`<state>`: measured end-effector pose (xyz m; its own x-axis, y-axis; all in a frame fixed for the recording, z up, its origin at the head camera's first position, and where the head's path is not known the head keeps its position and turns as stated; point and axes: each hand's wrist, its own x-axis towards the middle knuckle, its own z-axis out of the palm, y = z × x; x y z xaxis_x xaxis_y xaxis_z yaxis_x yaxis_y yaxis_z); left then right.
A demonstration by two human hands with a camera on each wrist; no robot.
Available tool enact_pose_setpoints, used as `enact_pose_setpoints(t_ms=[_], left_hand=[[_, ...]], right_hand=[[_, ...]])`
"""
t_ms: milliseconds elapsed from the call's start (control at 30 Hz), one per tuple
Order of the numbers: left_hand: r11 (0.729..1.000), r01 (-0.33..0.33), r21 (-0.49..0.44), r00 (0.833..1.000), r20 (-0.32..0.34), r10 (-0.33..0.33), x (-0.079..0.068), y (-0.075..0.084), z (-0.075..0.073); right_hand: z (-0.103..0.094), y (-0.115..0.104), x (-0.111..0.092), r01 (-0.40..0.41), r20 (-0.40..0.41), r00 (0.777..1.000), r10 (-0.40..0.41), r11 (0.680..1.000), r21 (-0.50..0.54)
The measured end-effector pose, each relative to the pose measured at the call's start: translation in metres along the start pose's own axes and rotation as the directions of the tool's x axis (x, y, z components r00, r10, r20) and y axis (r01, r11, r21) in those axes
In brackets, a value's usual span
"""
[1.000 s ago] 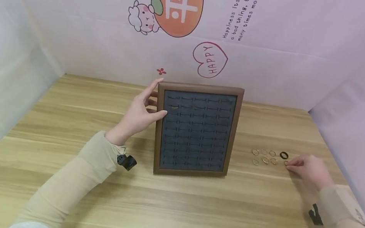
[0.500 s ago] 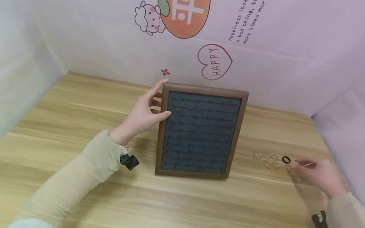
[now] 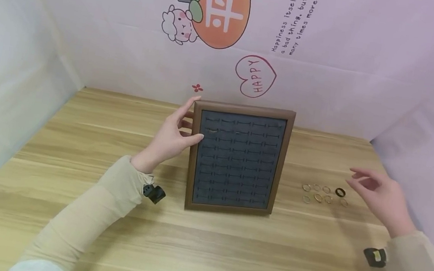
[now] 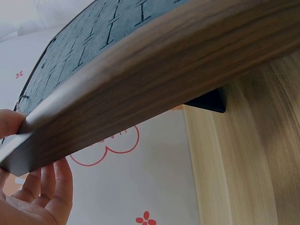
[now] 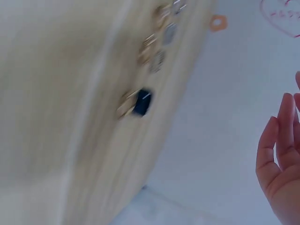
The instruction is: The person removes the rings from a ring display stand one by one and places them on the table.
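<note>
My left hand (image 3: 170,136) grips the upper left edge of a brown wooden-framed ring display board (image 3: 238,164), thumb on the front and fingers behind. The board stands tilted back and has a dark grey slotted pad. A gold ring (image 3: 212,130) sits in a second-row slot at the left, with a fainter glint farther along that row. My right hand (image 3: 381,198) hovers above the table, right of the loose rings, fingers loosely bent and nothing visible between them. Below it lie a black ring (image 3: 340,192) and a thin gold ring (image 3: 343,203).
Several more gold and silver rings (image 3: 318,198) lie in two rows right of the board. A dark support (image 4: 211,101) shows behind the board in the left wrist view. A printed white cloth (image 3: 333,78) hangs behind the wooden table (image 3: 200,253).
My right hand has let go of the thin ring by the black one and lifted away from the table. The left hand keeps its grip on the board. The head view has shifted slightly.
</note>
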<state>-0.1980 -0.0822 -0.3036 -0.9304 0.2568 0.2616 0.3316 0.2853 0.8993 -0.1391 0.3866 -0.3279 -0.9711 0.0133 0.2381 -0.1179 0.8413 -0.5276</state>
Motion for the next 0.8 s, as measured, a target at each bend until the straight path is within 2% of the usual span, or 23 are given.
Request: enact_pose_setpoints(t_ms=[200, 367, 567, 800], left_hand=[[1.000, 0.000, -0.004, 1.000, 0.000, 0.000, 0.000, -0.001, -0.001], [1.000, -0.004, -0.005, 1.000, 0.001, 0.004, 0.002, 0.000, -0.001], [1.000, -0.015, 0.009, 1.000, 0.002, 0.015, 0.003, -0.001, -0.001], [1.000, -0.007, 0.011, 1.000, -0.003, 0.007, 0.002, -0.002, -0.002]], right_hand=[[0.004, -0.037, 0.006, 0.021, -0.023, 1.000, -0.020, 0.998, 0.055], [0.015, -0.071, 0.013, 0.125, -0.093, 0.989, -0.117, 0.988, 0.090], [0.029, -0.108, 0.023, 0.283, -0.113, 0.956, -0.269, 0.951, 0.127], [0.043, -0.154, 0.036, 0.437, -0.107, 0.898, -0.426, 0.891, 0.125]])
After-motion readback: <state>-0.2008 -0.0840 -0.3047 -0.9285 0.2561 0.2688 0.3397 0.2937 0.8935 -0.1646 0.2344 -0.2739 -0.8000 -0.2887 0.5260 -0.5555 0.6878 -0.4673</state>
